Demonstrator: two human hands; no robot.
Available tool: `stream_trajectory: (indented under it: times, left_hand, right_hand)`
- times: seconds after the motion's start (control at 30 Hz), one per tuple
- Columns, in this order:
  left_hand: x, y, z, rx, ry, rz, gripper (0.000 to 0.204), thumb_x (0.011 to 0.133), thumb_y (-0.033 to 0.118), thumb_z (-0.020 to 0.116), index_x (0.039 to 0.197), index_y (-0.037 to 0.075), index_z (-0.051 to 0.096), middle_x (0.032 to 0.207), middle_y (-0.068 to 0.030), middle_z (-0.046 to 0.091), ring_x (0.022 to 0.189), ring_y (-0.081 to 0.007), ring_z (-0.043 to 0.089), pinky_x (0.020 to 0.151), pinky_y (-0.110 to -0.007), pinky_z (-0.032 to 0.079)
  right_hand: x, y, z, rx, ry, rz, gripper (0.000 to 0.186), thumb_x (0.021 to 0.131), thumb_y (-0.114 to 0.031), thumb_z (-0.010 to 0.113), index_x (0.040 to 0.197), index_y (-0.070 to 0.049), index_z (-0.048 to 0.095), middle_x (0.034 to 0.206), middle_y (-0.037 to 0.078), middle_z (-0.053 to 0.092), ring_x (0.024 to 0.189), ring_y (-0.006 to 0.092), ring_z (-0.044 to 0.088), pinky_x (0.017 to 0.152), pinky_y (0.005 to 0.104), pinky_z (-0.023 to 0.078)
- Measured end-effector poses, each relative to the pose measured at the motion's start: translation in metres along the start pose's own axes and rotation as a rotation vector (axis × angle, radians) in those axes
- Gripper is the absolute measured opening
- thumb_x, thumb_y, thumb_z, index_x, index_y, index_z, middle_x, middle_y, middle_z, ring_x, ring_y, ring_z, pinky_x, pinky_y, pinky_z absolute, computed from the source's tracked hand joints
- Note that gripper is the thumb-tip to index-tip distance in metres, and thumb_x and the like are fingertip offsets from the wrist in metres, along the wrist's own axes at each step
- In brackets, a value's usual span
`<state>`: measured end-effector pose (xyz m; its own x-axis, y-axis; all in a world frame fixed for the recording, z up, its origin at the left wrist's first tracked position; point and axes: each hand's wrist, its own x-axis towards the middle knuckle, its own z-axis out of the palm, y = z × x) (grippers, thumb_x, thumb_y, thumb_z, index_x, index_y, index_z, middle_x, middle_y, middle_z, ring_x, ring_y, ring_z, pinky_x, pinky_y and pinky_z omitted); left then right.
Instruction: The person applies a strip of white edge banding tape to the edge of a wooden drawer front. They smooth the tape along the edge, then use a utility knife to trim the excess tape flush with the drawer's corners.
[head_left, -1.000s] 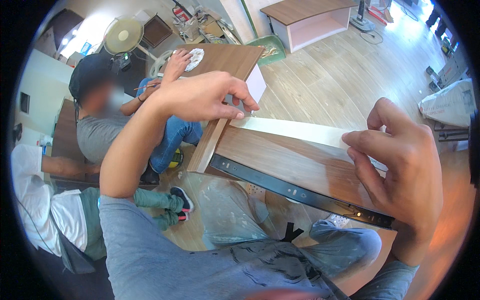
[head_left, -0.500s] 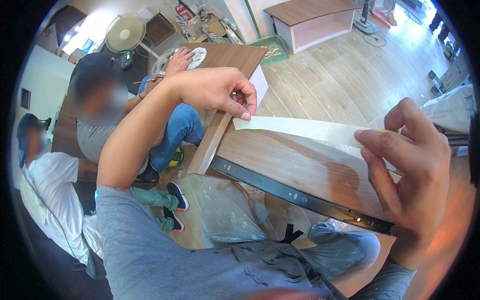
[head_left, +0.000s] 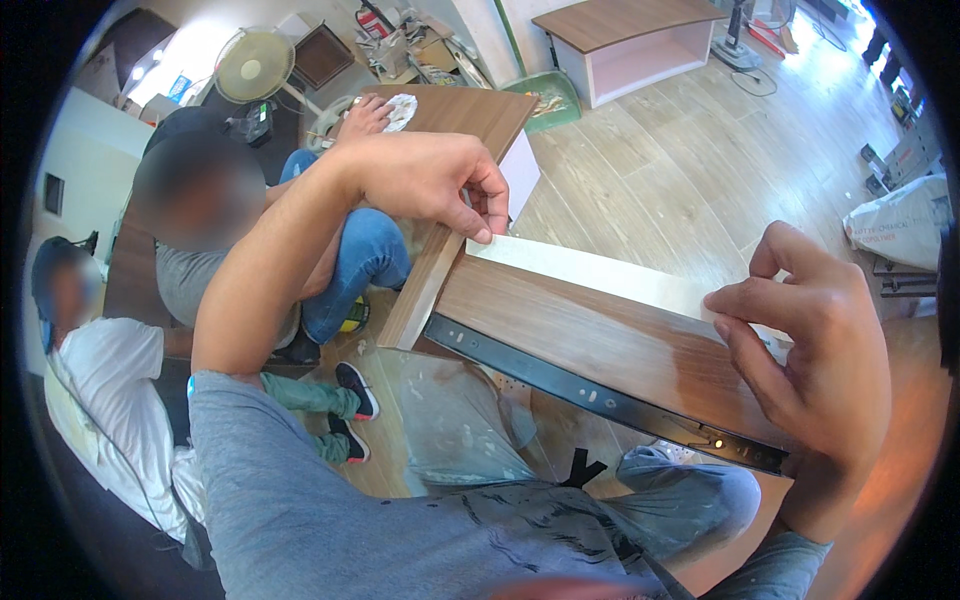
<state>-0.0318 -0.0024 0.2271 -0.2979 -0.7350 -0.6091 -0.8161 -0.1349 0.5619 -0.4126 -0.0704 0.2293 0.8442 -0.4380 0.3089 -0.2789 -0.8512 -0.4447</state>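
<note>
A long cream strip point(head_left: 600, 274), like tape or edge banding, lies along the far edge of a wood-grain drawer point(head_left: 570, 318). My left hand point(head_left: 435, 185) pinches the strip's left end between thumb and forefinger at the drawer's far left corner. Farther right, my right hand point(head_left: 825, 345) grips the strip between thumb and fingers, and a short length of it shows past the fingertips. A black metal drawer slide point(head_left: 560, 378) runs along the drawer side nearest me. The drawer rests around my lap, with its thicker front panel point(head_left: 412, 310) at the left.
A co-worker point(head_left: 230, 225) sits at the left, one hand on a wooden panel point(head_left: 470, 105) with a white cloth. Another person in white point(head_left: 115, 390) is at the far left. Beyond are a green dustpan point(head_left: 552, 98), a wood-topped cabinet point(head_left: 630, 55) and a white sack point(head_left: 895, 222).
The strip has come down from above the drawer onto its far edge and lies straighter. My right hand has lowered slightly; my left hand stays at the corner.
</note>
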Motion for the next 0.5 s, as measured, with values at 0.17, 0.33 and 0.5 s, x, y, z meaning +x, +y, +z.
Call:
stream_trajectory:
  times: [0.17, 0.33, 0.5]
  left_hand:
    - [0.007, 0.001, -0.001, 0.081, -0.011, -0.018, 0.021, 0.095, 0.016, 0.086, 0.11, 0.001, 0.083, 0.096, -0.0055, 0.081, 0.089, -0.0131, 0.071, 0.082, -0.031, 0.056]
    - [0.011, -0.003, -0.006, 0.08, -0.053, -0.012, 0.02, 0.094, 0.017, 0.087, 0.11, 0.005, 0.086, 0.098, -0.0046, 0.083, 0.088, -0.0148, 0.071, 0.081, -0.034, 0.055]
    - [0.017, -0.011, -0.006, 0.058, -0.08, -0.05, 0.023, 0.092, 0.018, 0.09, 0.11, 0.005, 0.085, 0.097, -0.0045, 0.082, 0.088, -0.0146, 0.071, 0.08, -0.032, 0.054]
  right_hand:
    - [0.0, 0.001, 0.004, -0.011, -0.142, 0.034, 0.021, 0.075, 0.0, 0.079, 0.095, -0.003, 0.084, 0.084, 0.018, 0.063, 0.074, 0.0364, 0.068, 0.066, 0.0437, 0.051]
    - [0.002, -0.002, 0.004, -0.026, -0.188, 0.051, 0.022, 0.075, 0.0, 0.078, 0.095, -0.003, 0.085, 0.086, 0.019, 0.065, 0.076, 0.0378, 0.07, 0.068, 0.0449, 0.053]
    - [0.004, -0.005, 0.009, -0.031, -0.218, 0.081, 0.02, 0.075, -0.002, 0.08, 0.094, -0.003, 0.085, 0.085, 0.019, 0.066, 0.077, 0.0382, 0.071, 0.069, 0.045, 0.054]
